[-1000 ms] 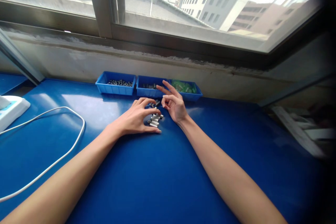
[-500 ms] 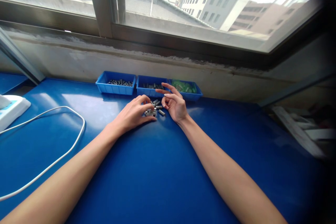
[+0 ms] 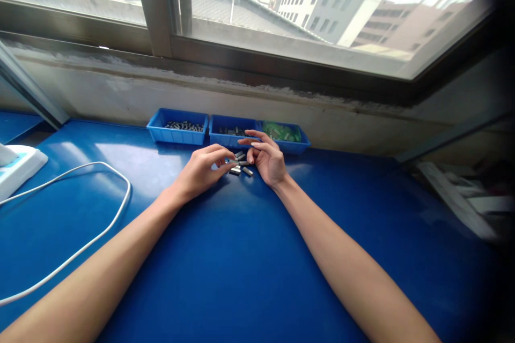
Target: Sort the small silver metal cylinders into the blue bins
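Observation:
Several short silvery metal pieces (image 3: 247, 171) lie in a small pile on the blue table (image 3: 241, 257), between my hands. At the left side of the pile, my left hand (image 3: 205, 169) has its thumb and fingertips brought together on a small metal piece (image 3: 232, 161), mostly hidden by the fingers. My right hand (image 3: 270, 161) is at the pile's right side, palm turned toward it. Its fingers are partly curled and spread apart, and I see nothing held in them.
Behind the pile stand a blue bin (image 3: 179, 136) of small dark metal parts, a middle blue bin (image 3: 225, 140) with metal pieces, and a right blue bin (image 3: 295, 147) holding green plastic. A white cable (image 3: 127, 193) and white power strip (image 3: 24, 166) lie left, below the window.
My left hand has drawn slightly left and its thumb has risen toward the fingertips, uncovering more of the pile. My right hand has barely moved.

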### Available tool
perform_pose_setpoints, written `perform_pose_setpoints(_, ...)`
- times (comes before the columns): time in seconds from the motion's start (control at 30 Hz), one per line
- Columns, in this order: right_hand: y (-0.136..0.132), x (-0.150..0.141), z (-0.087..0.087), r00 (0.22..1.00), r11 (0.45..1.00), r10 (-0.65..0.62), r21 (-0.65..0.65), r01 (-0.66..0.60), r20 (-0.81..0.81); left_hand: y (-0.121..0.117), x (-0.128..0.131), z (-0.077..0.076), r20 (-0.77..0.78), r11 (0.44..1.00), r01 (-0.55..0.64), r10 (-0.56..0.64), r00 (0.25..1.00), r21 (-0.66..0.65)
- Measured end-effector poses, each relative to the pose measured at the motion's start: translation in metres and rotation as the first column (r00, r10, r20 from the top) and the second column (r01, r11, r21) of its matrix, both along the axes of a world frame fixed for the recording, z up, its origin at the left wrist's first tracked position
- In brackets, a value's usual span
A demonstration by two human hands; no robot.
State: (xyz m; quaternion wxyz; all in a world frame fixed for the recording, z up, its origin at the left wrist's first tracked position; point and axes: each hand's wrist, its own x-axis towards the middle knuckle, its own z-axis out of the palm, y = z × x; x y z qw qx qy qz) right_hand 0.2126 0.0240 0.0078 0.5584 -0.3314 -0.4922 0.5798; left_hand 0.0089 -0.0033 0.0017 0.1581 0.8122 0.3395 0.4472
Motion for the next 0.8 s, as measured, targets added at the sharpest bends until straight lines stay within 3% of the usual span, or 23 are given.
perform_pose_setpoints(0.13,-0.0006,-0.0013,-0.0002,0.999,1.000,0.009,0.011,-0.010,0.054,-0.0010,0.0059,0.0063,0.340,0.949,-0.045,0.157,0.927,-0.313)
perform_pose_setpoints(0.23,-0.0002,-0.0017,-0.0006,0.997,1.000,0.012,0.017,-0.014,0.073,0.0010,0.0060,0.0079,0.456,0.895,-0.010,0.237,0.858,-0.445)
perform_pose_setpoints(0.8,0.0020,-0.0004,-0.0051,0.990,0.996,0.065,0.046,-0.071,0.125,0.0052,0.0048,0.0051,0.494,0.832,0.028,0.301,0.816,-0.554)
